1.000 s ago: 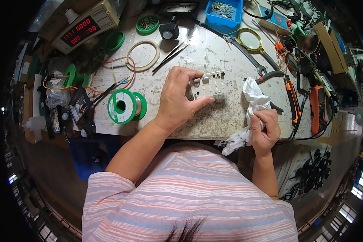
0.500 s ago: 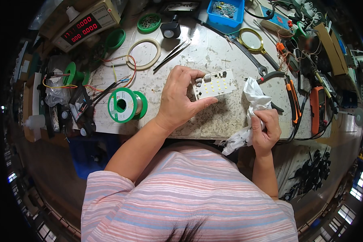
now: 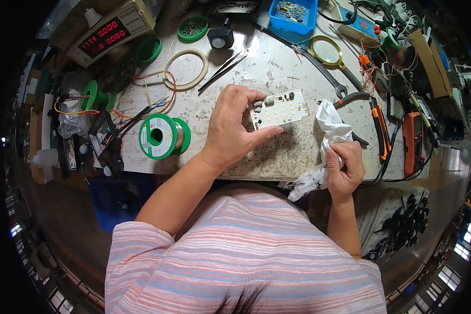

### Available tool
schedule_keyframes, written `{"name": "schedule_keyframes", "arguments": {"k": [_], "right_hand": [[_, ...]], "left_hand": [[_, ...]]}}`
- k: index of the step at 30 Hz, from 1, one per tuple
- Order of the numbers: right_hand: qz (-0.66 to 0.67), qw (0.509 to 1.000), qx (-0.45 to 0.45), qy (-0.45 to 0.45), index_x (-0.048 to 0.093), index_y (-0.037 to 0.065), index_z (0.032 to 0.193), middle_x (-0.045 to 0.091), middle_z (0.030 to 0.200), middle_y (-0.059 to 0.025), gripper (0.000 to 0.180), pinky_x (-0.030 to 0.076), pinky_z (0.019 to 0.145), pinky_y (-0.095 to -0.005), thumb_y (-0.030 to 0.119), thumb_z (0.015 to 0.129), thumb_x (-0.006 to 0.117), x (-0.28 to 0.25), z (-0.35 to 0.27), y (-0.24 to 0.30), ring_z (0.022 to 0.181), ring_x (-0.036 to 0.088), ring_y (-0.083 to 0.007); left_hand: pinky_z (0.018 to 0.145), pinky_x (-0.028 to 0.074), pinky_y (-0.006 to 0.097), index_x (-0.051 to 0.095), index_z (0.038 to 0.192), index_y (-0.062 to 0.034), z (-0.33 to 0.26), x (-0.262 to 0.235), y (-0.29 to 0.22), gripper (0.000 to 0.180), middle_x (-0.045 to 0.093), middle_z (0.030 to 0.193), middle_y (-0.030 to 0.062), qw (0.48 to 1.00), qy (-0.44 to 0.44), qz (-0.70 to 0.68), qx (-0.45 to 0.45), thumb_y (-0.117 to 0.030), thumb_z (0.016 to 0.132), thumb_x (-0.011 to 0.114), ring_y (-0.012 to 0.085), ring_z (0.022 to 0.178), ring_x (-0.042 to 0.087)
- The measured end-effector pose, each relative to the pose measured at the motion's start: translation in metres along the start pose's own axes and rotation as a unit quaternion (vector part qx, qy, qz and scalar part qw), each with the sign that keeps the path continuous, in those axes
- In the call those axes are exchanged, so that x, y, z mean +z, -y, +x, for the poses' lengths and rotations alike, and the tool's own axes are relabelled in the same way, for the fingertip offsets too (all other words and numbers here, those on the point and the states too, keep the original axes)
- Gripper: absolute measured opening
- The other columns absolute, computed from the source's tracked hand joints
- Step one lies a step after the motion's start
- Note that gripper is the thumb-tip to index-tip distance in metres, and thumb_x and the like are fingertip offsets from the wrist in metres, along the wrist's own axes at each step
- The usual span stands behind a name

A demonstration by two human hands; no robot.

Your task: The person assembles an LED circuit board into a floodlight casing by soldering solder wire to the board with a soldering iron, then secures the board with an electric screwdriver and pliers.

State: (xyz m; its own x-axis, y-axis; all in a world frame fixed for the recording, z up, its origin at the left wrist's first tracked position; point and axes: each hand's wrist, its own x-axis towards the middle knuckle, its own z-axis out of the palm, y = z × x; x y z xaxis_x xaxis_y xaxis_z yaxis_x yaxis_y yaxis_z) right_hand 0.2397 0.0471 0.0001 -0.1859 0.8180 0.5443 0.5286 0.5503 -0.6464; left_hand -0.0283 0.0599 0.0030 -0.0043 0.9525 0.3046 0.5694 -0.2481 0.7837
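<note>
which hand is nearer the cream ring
Left. The left hand is below and right of the cream ring in view; the right hand, holding white cloth, is much farther right.

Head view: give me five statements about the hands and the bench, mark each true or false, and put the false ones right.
1. The left hand holds a thin white rectangular circuit board between thumb and fingers. True.
2. The right hand is empty. False: it grips a crumpled white cloth.
3. A green-flanged round spool of wire stands to the left of the left hand. True.
4. The round gold-rimmed magnifying glass lies on top of the cloth. False: it lies farther back on the bench, apart from the cloth.
5. The slim black tweezers lie to the right of the flat cream ring. True.
</note>
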Motion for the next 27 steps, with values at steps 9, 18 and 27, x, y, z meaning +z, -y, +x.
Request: {"name": "schedule_keyframes", "arguments": {"k": [9,18,27], "right_hand": [[-0.005,1.0,-0.003,-0.003,0.071,0.0,0.093,0.065,0.085,-0.0095,0.011,0.047,0.069,-0.0328,0.001,0.084,0.077,0.0001,-0.0002,0.0001,0.076,0.059,-0.0243],[-0.003,1.0,-0.006,-0.004,0.071,0.0,0.093,0.066,0.085,-0.0092,0.011,0.047,0.069,-0.0323,0.0,0.083,0.076,0.0005,0.0001,-0.0003,0.076,0.059,-0.0238],[-0.004,1.0,-0.007,-0.002,0.071,0.0,0.093,0.066,0.085,-0.0093,0.01,0.047,0.069,-0.0321,0.0,0.084,0.076,0.0005,0.0006,0.0003,0.076,0.058,-0.0237]], "left_hand": [[0.082,0.052,0.029,0.064,0.116,-0.0034,-0.0009,0.0002,0.0014,0.059,0.054,0.109,0.0075,1.0,0.001,-0.005,0.002,-0.027,0.07,0.093,0.0178,0.092,0.06],[0.081,0.052,0.029,0.066,0.115,-0.0042,-0.0012,0.0,0.0018,0.059,0.053,0.109,0.0062,1.0,-0.004,-0.006,0.006,-0.026,0.068,0.094,0.0165,0.091,0.058],[0.082,0.05,0.028,0.067,0.115,-0.0048,-0.0014,0.0003,0.0003,0.06,0.051,0.109,0.0059,1.0,-0.004,-0.026,-0.011,-0.026,0.066,0.094,0.0161,0.091,0.056]]}}
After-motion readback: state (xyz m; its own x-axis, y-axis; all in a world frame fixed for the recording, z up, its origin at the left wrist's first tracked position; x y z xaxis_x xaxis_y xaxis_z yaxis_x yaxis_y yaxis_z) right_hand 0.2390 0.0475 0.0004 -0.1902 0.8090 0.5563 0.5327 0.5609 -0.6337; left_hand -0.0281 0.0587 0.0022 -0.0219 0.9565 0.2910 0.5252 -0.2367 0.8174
